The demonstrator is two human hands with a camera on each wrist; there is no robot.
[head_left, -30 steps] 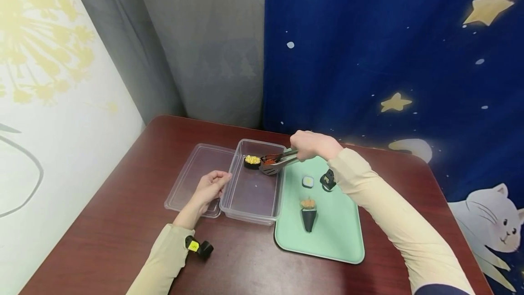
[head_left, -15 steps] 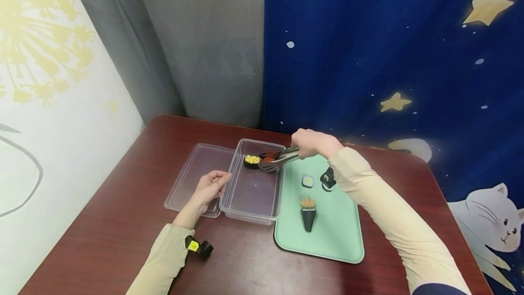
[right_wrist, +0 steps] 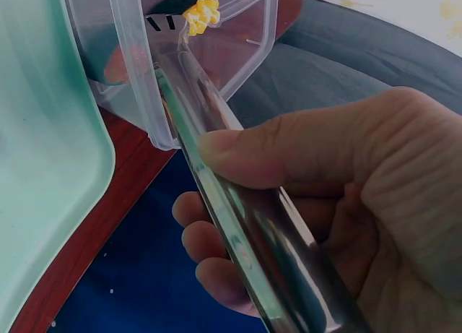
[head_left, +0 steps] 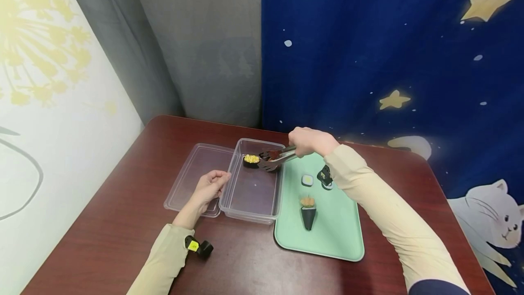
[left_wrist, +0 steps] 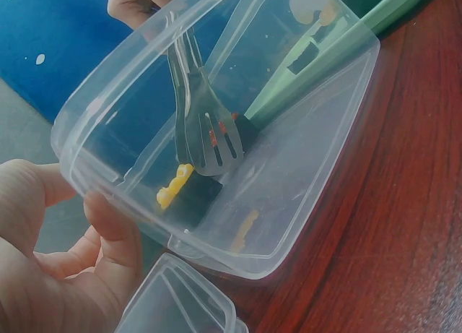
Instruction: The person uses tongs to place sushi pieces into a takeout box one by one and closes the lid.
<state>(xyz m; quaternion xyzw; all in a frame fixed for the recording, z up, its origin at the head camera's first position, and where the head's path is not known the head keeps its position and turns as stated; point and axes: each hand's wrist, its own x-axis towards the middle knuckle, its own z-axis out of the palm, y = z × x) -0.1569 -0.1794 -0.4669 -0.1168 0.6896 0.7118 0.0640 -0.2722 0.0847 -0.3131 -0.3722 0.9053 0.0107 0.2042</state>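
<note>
My right hand (head_left: pixel 311 141) grips metal tongs (right_wrist: pixel 238 188) with the thumb along one arm. The slotted ends of the tongs reach inside a clear plastic container (head_left: pixel 249 195), around a dark sushi piece with red topping, mostly hidden by them. Beside it in the container sits a corn-topped sushi piece (head_left: pixel 251 160) with a black wrap. My left hand (head_left: pixel 209 189) pinches the container's left rim between thumb and fingers, as the left wrist view (left_wrist: pixel 86 225) also shows.
A clear lid (head_left: pixel 192 181) lies left of the container, partly under it. To the right, a green tray (head_left: pixel 335 236) bears a black cone hand roll (head_left: pixel 309 217), a small white-and-yellow roll (head_left: pixel 307 180) and another small roll (head_left: pixel 327 185) partly hidden by the right wrist camera.
The tongs' ends have shifted slightly within the container and less of the red topping shows between them. The right hand has risen a little; the left hand keeps its place.
</note>
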